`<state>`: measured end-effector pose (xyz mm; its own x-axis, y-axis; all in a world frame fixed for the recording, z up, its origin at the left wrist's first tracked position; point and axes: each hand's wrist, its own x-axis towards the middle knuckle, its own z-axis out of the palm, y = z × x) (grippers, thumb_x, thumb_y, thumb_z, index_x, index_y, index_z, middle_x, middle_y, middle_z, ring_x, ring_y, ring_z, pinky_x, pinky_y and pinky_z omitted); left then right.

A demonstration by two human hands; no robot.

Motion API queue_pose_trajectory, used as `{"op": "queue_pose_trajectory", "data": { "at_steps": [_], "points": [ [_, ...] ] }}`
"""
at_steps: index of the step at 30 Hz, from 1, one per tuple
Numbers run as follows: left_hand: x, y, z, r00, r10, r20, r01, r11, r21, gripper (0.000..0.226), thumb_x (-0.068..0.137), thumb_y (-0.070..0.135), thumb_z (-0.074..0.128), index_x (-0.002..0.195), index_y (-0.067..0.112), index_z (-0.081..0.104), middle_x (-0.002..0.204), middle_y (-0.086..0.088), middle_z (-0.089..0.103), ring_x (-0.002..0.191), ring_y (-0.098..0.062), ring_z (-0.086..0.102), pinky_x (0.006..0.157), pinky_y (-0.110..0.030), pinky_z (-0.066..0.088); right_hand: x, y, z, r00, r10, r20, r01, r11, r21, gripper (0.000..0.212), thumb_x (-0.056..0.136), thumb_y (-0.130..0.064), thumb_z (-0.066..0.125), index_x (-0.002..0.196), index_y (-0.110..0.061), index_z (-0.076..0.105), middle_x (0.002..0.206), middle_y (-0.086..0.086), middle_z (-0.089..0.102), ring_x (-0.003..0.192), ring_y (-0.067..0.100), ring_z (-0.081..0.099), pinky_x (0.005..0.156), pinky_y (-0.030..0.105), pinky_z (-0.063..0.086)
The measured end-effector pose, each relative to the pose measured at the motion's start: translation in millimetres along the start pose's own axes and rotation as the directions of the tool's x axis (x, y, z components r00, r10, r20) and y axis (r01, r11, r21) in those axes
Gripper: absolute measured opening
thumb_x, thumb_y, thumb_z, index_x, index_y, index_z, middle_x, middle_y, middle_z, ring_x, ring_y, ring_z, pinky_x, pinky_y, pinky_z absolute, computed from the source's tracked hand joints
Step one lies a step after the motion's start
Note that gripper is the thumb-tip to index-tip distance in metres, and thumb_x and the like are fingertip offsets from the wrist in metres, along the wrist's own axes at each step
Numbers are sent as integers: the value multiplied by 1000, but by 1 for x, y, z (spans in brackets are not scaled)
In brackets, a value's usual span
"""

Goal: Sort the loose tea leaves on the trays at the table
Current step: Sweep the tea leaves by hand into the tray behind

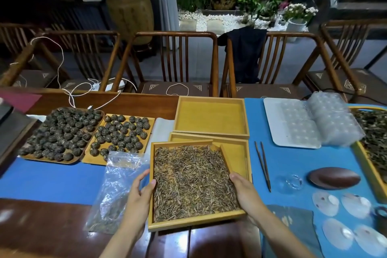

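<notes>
Tea leaves (192,180) fill a wooden tray (194,223) near the front of the worktop (41,226), gripped on both sides: left hand (139,196) and right hand (246,194), fingers wrapped over its side walls. Its far corner overlaps an empty tray (236,153); a plastic bag (113,190) lies just left
</notes>
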<state>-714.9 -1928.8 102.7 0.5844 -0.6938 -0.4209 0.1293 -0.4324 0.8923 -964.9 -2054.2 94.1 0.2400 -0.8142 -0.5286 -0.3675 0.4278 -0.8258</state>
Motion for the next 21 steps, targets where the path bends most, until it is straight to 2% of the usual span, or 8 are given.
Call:
{"op": "queue_pose_trajectory", "data": {
  "at_steps": [4, 7, 11, 13, 15, 17, 19, 21],
  "points": [
    [2, -5, -1, 1000, -4, 19, 4, 1000, 16, 31, 92, 33, 58, 122, 38, 53, 93, -10, 59, 91, -40, 64, 97, -55, 45, 5, -1, 0, 999, 25, 42, -24, 999, -37, 45, 100, -34, 40, 140, -13, 43, 145, 1, 45, 116, 6, 41, 96, 18, 24],
    [1, -6, -3, 999, -10, 34, 10, 1000, 21, 31, 92, 34, 58, 122, 38, 52, 86, -14, 53, 73, -32, 53, 83, -43, 45, 6, 2, 0, 997, 45, 59, -41, 998, -56, 43, 101, -33, 39, 138, -13, 45, 142, 1, 47, 111, 4, 40, 96, 18, 24],
    [-3, -9, -3, 1000, 7, 24, -8, 999, 40, 31, 92, 36, 57, 122, 39, 51, 82, -11, 49, 78, -21, 46, 69, -34, 36, 6, 5, -2, 996, 55, 75, -45, 991, -125, 43, 101, -36, 35, 138, -17, 45, 143, 1, 48, 118, 8, 44, 98, 21, 27],
    [-5, -11, -3, 1000, 14, 17, -15, 999, 43, 30, 91, 37, 58, 121, 39, 52, 76, -12, 47, 73, -23, 47, 70, -37, 41, 7, 4, -3, 994, 66, 83, -54, 989, -138, 43, 101, -37, 34, 138, -18, 45, 140, 2, 49, 128, 18, 44, 101, 23, 29],
    [-4, -12, -3, 1000, 8, 25, -9, 1000, 16, 28, 92, 35, 58, 119, 40, 52, 81, -14, 51, 74, -28, 52, 83, -51, 48, 7, 2, -5, 993, 55, 108, -39, 990, -138, 44, 101, -39, 34, 138, -17, 45, 132, -4, 49, 127, 14, 41, 98, 21, 25],
    [-3, -14, -5, 1000, 6, 27, -6, 1000, 5, 26, 92, 33, 58, 116, 41, 54, 87, -15, 54, 79, -35, 59, 95, -60, 43, 9, 1, -9, 996, -18, 92, 36, 980, -193, 39, 101, -39, 34, 132, -21, 50, 124, -7, 50, 123, 10, 43, 97, 19, 25],
    [-2, -15, -7, 1000, 6, 31, -6, 1000, 5, 25, 92, 33, 59, 115, 43, 55, 90, -14, 55, 85, -35, 60, 100, -60, 41, 10, 0, -16, 984, -178, 16, 173, 927, -334, 34, 100, -37, 37, 126, -21, 53, 124, -4, 55, 122, 14, 48, 97, 24, 33],
    [-2, -14, -8, 999, 11, 37, -11, 1000, 15, 26, 92, 34, 60, 116, 43, 55, 95, -12, 60, 93, -28, 61, 103, -57, 39, 8, -4, -23, 920, -386, 72, 362, 764, -535, 41, 99, -40, 37, 132, -20, 50, 132, -1, 52, 124, 14, 47, 100, 25, 35]
  ]
}}
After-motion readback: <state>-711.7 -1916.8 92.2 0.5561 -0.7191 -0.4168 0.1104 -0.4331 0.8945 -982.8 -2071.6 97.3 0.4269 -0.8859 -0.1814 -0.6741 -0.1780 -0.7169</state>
